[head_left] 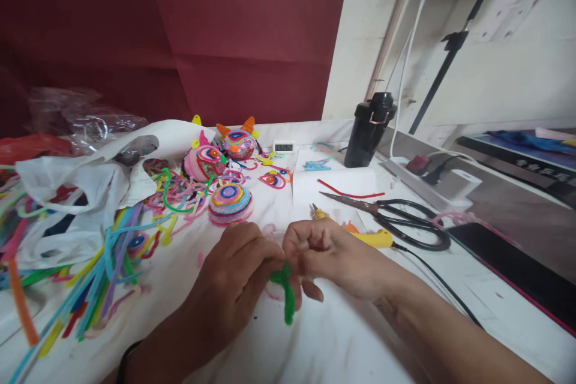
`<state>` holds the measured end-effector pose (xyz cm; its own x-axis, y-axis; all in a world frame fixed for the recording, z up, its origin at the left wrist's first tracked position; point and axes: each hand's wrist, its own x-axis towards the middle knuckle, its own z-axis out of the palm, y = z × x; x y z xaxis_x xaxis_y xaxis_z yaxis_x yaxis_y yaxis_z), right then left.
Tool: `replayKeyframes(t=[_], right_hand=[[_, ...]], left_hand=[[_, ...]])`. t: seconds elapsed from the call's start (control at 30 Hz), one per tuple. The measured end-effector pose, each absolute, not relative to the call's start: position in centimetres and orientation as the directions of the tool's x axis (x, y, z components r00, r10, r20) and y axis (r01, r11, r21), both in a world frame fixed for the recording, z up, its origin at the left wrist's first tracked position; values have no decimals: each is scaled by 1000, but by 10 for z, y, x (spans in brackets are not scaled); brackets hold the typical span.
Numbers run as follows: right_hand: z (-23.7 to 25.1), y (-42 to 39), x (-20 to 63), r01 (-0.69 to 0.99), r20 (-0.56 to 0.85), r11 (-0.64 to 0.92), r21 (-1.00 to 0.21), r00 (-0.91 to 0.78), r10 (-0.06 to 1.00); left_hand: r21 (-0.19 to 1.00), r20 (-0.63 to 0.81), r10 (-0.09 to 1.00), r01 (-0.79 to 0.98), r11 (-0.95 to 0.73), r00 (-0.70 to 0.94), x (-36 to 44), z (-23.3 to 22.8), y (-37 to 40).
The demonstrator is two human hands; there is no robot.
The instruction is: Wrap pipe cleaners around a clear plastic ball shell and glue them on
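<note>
A green pipe cleaner (288,300), bent into a small piece, is pinched between my two hands above the white table, one end hanging down. My left hand (240,270) grips it with thumb and forefinger; the fingers are closed. From the other side my right hand (319,258) also has its fingertips on it, with a lower finger extended. Part of the piece is hidden by the fingers. Just beyond my hands sits a dome of coiled, striped pipe cleaners (231,203). Behind my right hand lies a yellow glue gun (378,239) with a black cord.
Black-handled scissors (396,219) and a red pipe cleaner (351,193) lie right of centre. A dark phone (508,270) is at right, a black bottle (369,132) behind. Loose pipe cleaners (105,270) and a white plastic bag (58,198) crowd the left. Two decorated balls (204,162) stand farther back.
</note>
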<state>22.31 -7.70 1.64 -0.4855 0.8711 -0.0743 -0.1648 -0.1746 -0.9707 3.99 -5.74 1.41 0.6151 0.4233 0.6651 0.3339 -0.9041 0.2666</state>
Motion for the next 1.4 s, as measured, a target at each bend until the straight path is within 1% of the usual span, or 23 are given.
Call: replayKeyframes(t=[0.2,0.43,0.53,0.6,0.63,0.73,0.8,0.93,1.03,1.27,1.4], right_hand=[[21,-78,221,-98,-71,-121,-988,-411,909],[14,-83,215,146,-39,-4,-989,-242,970],[12,-85,212,202,-14,25,-979,-188,982],[12,-85,211,175,-8,23,-984,-176,984],[12,-84,211,139,-4,21,-990,-174,985],[15,-80,212,9,39,42,-999,-170,985],[17,-77,213,-49,54,46,-998,-168,984],[19,-74,213,-124,34,10,-992,-196,980],[18,-75,211,-133,43,16,-991,-196,980],[6,-77,207,-14,158,157,-987,-151,976],[3,-75,207,34,166,172,-985,-130,977]], left_hand=[[239,678,420,359,-902,604,39,12,-60],[199,689,430,417,-887,584,38,7,-59],[185,692,437,444,-877,574,39,7,-58],[221,683,472,459,-861,557,39,8,-58],[262,670,505,464,-846,543,39,9,-58],[444,580,643,467,-764,500,39,11,-57],[547,506,711,455,-703,489,38,11,-56],[671,430,772,406,-620,469,36,9,-52],[708,420,800,396,-585,430,35,10,-51],[669,482,789,421,-612,381,38,10,-51],[669,472,800,440,-599,370,39,11,-51]])
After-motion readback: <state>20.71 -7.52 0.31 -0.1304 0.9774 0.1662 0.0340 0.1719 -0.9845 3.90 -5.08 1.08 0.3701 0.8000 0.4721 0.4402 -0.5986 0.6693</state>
